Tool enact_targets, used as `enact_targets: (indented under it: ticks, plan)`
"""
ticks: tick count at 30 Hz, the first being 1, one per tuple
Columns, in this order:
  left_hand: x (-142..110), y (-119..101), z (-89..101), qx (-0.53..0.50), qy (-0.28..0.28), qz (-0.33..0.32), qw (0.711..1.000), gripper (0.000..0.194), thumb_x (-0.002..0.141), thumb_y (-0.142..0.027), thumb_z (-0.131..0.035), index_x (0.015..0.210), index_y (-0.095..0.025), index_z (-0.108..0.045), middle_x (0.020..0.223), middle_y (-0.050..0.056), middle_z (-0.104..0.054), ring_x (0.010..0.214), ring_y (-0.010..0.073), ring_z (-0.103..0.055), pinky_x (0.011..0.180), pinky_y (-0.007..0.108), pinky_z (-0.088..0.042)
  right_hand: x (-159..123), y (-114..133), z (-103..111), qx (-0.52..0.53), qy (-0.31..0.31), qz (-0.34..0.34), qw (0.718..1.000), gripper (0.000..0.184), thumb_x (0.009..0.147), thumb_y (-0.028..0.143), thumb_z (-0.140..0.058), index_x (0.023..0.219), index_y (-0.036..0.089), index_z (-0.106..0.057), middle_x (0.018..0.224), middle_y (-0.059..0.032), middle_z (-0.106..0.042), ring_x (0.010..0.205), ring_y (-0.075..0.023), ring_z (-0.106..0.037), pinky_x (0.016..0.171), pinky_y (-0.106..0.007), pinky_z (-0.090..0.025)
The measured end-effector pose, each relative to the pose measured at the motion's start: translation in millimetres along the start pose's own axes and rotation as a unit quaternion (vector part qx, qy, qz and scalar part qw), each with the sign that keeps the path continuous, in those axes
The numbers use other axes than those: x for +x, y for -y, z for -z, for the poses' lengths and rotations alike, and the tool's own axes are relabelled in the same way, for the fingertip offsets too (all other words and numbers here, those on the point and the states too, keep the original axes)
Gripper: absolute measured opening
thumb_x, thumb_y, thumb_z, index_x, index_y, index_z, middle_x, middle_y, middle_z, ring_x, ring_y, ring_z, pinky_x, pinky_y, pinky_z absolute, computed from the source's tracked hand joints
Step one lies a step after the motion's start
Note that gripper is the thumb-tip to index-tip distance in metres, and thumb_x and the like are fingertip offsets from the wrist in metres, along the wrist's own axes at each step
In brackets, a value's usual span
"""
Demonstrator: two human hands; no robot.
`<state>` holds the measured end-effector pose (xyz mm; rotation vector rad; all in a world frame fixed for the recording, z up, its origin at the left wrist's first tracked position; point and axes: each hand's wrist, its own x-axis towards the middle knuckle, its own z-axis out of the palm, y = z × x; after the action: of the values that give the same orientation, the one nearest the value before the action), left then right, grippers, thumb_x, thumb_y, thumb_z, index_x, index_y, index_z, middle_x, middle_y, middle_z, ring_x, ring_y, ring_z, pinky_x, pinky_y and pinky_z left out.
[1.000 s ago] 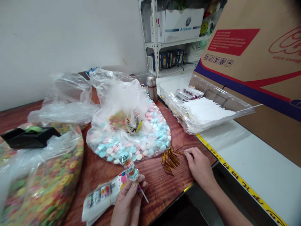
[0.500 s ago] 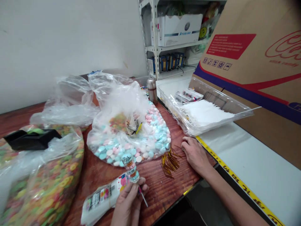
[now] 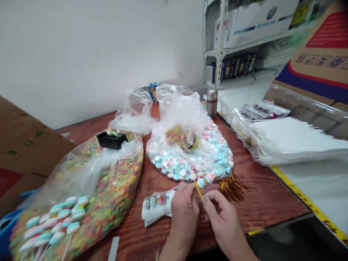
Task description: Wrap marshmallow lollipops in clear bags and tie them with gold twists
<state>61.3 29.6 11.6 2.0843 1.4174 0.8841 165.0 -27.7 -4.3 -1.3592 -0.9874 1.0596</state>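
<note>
My left hand (image 3: 186, 204) is closed around the lower end of a wrapped candy skewer (image 3: 206, 179), its pastel candies sticking out past my fingertips. Its stick is hidden by my hands. Between thumb and finger, my right hand (image 3: 221, 214) pinches a gold twist tie (image 3: 198, 189) that slants up towards my left fingers. Just beyond lies a bundle of more gold twist ties (image 3: 233, 188), at the edge of a clear bag of pink, blue and white candies (image 3: 185, 171). Printed plastic sleeves (image 3: 156, 206) lie left of my left hand.
A big bag of ring candies (image 3: 122, 188) carries a black tape dispenser (image 3: 112, 139) and several candy skewers (image 3: 54, 224). A clear tray (image 3: 272, 157) with white paper stands right, near a metal flask (image 3: 212, 102). A carton (image 3: 27, 152) rises at left.
My right hand has come left from the twist ties to my left hand, bringing one tie. The candy skewer has tipped over to the right. The view has turned left.
</note>
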Motion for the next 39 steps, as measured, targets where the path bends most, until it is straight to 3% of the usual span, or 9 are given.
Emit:
enact_targets:
  ticks: [11,17,20,23,27,29,33,35,39]
  plan:
    - [-21.7,22.9,0.1,-0.046,-0.073,-0.037,0.996,0.044,0.085,-0.015,-0.052,0.128,-0.025,-0.055,0.104,0.011,-0.070,0.090,0.0236,-0.064,0.083,0.034,-0.045,15.2,-6.8,-20.1,0.046,0.004,-0.036,0.998,0.034,0.089,0.048,-0.050,0.072,0.019,-0.049,0.053,0.0069,-0.042,0.046,-0.0098,-0.039,0.042,-0.021,-0.032]
    - [-21.4,22.7,7.7,-0.065,-0.066,-0.019,0.996,0.033,0.085,-0.018,-0.053,0.114,-0.024,-0.067,0.094,0.012,-0.071,0.088,0.0243,-0.062,0.082,0.035,-0.045,18.0,-3.2,-24.9,0.007,0.017,-0.010,1.000,0.032,0.092,0.045,-0.045,0.072,0.020,-0.047,0.053,0.0068,-0.042,0.044,-0.0108,-0.041,0.041,-0.022,-0.034]
    - [-15.0,16.3,13.6,-0.135,-0.079,0.054,0.986,0.022,0.085,-0.021,-0.053,0.099,-0.022,-0.070,0.090,0.009,-0.069,0.086,0.0232,-0.061,0.079,0.034,-0.045,20.1,2.0,-24.9,-0.036,0.024,0.030,0.999,0.026,0.092,0.039,-0.047,0.076,0.020,-0.051,0.063,0.0021,-0.053,0.056,-0.0143,-0.051,0.052,-0.024,-0.041]
    - [-7.1,10.1,16.0,-0.309,-0.084,0.195,0.927,0.012,0.081,-0.025,-0.060,0.086,-0.018,-0.068,0.076,0.004,-0.065,0.072,0.0172,-0.058,0.068,0.028,-0.045,22.9,6.9,-24.8,-0.088,0.027,0.077,0.993,0.018,0.090,0.034,-0.050,0.080,0.020,-0.055,0.077,-0.0025,-0.060,0.072,-0.0185,-0.057,0.067,-0.028,-0.043]
    - [-0.5,4.8,13.0,-0.565,-0.069,0.309,0.762,0.020,0.071,-0.029,-0.072,0.080,-0.014,-0.063,0.053,-0.006,-0.047,0.048,0.0060,-0.038,0.048,0.017,-0.031,28.0,8.2,-26.2,-0.151,0.018,0.113,0.982,0.017,0.091,0.031,-0.047,0.077,0.022,-0.051,0.075,-0.0030,-0.059,0.070,-0.0199,-0.056,0.065,-0.029,-0.041]
    - [0.5,3.4,11.1,-0.597,-0.061,0.319,0.733,0.026,0.068,-0.032,-0.075,0.079,-0.014,-0.061,0.052,-0.007,-0.043,0.046,0.0044,-0.033,0.046,0.015,-0.027,30.2,7.8,-27.2,-0.173,0.009,0.122,0.977,0.014,0.091,0.030,-0.046,0.081,0.022,-0.051,0.077,-0.0035,-0.061,0.069,-0.0199,-0.057,0.063,-0.029,-0.042]
    - [-1.1,2.9,11.3,-0.614,-0.047,0.326,0.717,0.029,0.067,-0.035,-0.075,0.081,-0.014,-0.059,0.057,-0.006,-0.045,0.045,0.0031,-0.030,0.044,0.015,-0.025,32.9,7.6,-28.0,-0.205,0.008,0.148,0.968,0.012,0.092,0.027,-0.043,0.098,0.020,-0.052,0.087,-0.0056,-0.064,0.075,-0.0201,-0.061,0.066,-0.029,-0.043]
    - [-4.2,3.9,14.5,-0.584,-0.047,0.315,0.747,0.026,0.073,-0.035,-0.069,0.087,-0.015,-0.059,0.059,-0.005,-0.047,0.045,0.0044,-0.033,0.044,0.017,-0.027,33.9,8.2,-27.6,-0.223,0.019,0.167,0.960,0.014,0.093,0.027,-0.042,0.087,0.021,-0.053,0.078,-0.0041,-0.062,0.069,-0.0197,-0.059,0.062,-0.029,-0.041]
    - [-13.0,8.3,27.1,-0.300,-0.074,0.155,0.938,0.019,0.084,-0.028,-0.056,0.098,-0.019,-0.064,0.080,0.005,-0.063,0.071,0.0162,-0.056,0.066,0.027,-0.043,33.6,12.2,-26.1,-0.245,0.039,0.205,0.947,0.017,0.092,0.026,-0.041,0.078,0.022,-0.049,0.069,-0.0022,-0.056,0.063,-0.0194,-0.054,0.060,-0.030,-0.036]
